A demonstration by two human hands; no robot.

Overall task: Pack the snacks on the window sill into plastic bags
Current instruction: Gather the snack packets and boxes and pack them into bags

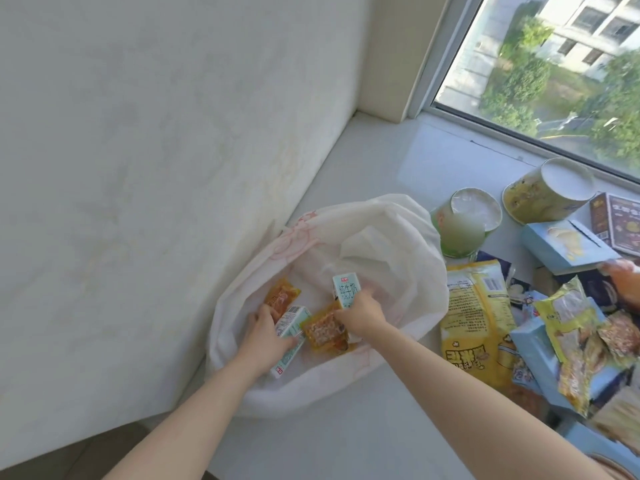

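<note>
At the wall end of the pale window sill (346, 438), a crumpled white plastic bag (381, 244) lies open. Inside it, the left grip (266, 336) grasps a small pale-green milk carton (293, 321) lying flat, just beside a clear orange snack packet (282, 296). The right grip (362, 313) clasps a second pale-green carton (346, 289), upright, touching a mottled orange packet (325, 332). Right of the bag, a tipped green paper cup (464, 226) and a yellow popcorn pouch (474, 327) lie on the sill.

Wall and window
We see a white wall (138, 168) at left; through the window (498, 109) stand green trees (526, 81) and a pale building (588, 26).
</note>
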